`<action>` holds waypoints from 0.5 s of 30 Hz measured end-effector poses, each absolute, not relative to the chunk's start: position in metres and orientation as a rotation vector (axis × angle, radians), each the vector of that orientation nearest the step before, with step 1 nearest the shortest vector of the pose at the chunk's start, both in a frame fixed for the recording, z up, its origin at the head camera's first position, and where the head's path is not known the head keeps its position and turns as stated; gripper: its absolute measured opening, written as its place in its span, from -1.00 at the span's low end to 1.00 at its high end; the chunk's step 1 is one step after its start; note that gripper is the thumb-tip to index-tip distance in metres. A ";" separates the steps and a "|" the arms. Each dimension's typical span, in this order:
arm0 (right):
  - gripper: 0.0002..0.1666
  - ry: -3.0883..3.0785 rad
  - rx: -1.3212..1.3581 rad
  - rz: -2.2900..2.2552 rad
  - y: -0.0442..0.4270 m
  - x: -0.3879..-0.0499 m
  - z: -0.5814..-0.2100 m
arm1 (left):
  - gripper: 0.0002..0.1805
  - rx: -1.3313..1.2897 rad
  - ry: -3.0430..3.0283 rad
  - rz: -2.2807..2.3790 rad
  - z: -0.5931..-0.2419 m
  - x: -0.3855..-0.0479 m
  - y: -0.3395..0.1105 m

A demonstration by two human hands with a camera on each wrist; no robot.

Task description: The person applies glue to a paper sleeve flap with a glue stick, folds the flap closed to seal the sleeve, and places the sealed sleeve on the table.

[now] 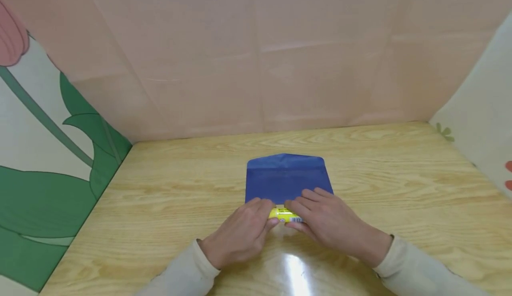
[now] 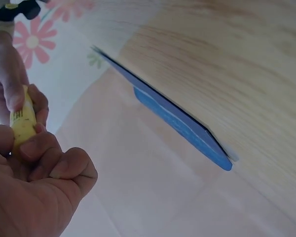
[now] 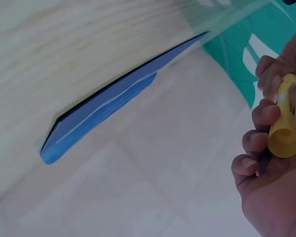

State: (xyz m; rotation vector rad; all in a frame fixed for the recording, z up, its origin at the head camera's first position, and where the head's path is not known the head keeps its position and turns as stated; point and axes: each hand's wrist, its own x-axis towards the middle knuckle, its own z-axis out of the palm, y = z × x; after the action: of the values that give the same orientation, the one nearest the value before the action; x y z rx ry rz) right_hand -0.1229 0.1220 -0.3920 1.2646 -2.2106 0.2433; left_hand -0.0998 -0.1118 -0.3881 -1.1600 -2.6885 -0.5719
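A pale pink backdrop (image 1: pixel 256 56) rises behind a light wood-grain table (image 1: pixel 180 189). Along the left stands a panel (image 1: pixel 36 202) printed with large green leaves and a pink flower; along the right, a white panel (image 1: pixel 480 109) with smaller floral prints. Two pale sleeves (image 1: pixel 180 265) reach in from the near side of the table. A blue envelope (image 1: pixel 286 185) lies on the wood beyond the wrists, its lighter flap (image 1: pixel 286 160) opened out away from the person.

Both hands meet near the envelope's closer edge, on one object — a yellow glue stick (image 1: pixel 285 216), lying crosswise between them. The left hand (image 1: pixel 245 229) grips its left end, fingers curled around it; the right hand (image 1: pixel 328 220) pinches the right end between thumb and fingers. Between the two grips, its printed label and a barcode (image 1: pixel 296 219) show.
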 end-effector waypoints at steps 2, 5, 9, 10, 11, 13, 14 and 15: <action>-0.43 -2.202 1.271 0.219 0.124 -0.124 -0.393 | -0.78 -1.164 -2.716 -0.621 -0.389 -0.101 -0.112; -0.44 -2.174 1.259 0.172 0.129 -0.129 -0.393 | -0.75 -1.119 -2.756 -0.759 -0.390 -0.105 -0.115; -0.40 -2.163 1.194 0.201 0.137 -0.136 -0.392 | -0.79 -1.008 -2.732 -0.797 -0.390 -0.108 -0.119; -0.39 -2.171 1.189 0.226 0.139 -0.137 -0.392 | -0.80 -1.000 -2.717 -0.759 -0.390 -0.108 -0.120; -0.40 -2.177 1.192 0.248 0.139 -0.138 -0.391 | -0.80 -1.002 -2.700 -0.715 -0.390 -0.108 -0.120; -0.42 -2.185 1.213 0.269 0.138 -0.138 -0.391 | -0.79 -1.034 -2.671 -0.641 -0.391 -0.107 -0.118; -0.43 -2.194 1.226 0.278 0.138 -0.138 -0.390 | -0.78 -1.055 -2.651 -0.602 -0.391 -0.107 -0.117; -0.44 -2.206 1.236 0.294 0.137 -0.138 -0.390 | -0.78 -1.071 -2.632 -0.572 -0.391 -0.106 -0.116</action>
State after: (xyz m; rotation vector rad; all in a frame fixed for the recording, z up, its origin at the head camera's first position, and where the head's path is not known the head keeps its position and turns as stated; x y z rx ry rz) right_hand -0.1380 0.1374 -0.3901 1.2359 -2.2056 0.2939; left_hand -0.1063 -0.1161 -0.3908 -1.0710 -2.6323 -0.5721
